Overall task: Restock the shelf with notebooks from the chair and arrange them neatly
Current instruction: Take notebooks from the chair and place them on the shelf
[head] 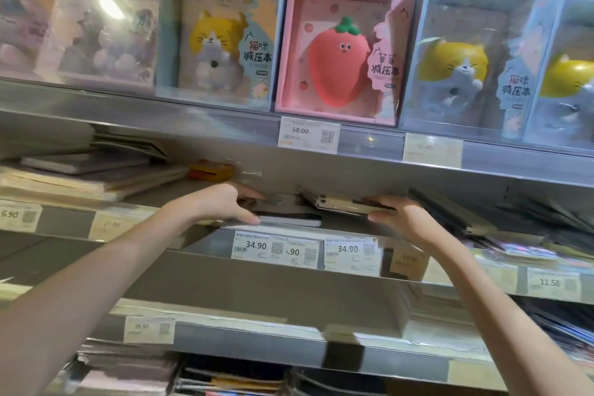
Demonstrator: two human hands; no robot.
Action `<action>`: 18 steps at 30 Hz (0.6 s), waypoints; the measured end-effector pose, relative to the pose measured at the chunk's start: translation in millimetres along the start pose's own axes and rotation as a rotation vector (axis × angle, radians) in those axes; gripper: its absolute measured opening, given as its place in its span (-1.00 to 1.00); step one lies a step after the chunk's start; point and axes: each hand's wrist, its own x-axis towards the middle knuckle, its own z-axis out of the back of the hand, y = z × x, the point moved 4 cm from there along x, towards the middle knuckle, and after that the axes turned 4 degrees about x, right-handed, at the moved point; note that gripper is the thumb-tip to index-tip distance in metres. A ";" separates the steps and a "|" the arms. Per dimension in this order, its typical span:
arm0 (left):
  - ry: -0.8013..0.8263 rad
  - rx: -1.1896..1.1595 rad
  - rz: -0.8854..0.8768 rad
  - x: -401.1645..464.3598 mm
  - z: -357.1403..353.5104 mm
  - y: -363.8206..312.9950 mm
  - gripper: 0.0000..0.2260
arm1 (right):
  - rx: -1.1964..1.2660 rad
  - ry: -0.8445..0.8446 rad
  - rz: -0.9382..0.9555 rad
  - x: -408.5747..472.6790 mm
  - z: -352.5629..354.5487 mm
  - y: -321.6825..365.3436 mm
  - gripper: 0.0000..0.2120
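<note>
Notebooks (340, 204) sit on the middle shelf (205, 239), above the 34.90 price tags (255, 246). Right hand (397, 219) pinches the tilted stack's right end, thumb below. Left hand (221, 202) lies with straight fingers on a flat dark-edged notebook (289, 219) alongside.

A low slot over the middle shelf (205, 236), hemmed by notebook stacks (96, 177) left and right.
</note>
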 end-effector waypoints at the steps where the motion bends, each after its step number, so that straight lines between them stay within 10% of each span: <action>1: 0.005 -0.007 -0.031 2.0 -1.1 0.3 -0.60 | -0.009 0.000 -0.005 -3.1 2.8 -3.5 -0.67; 18: -0.266 -0.099 0.026 17.5 26.3 33.7 -0.84 | -0.231 -0.094 -0.003 -17.5 15.9 2.7 -0.70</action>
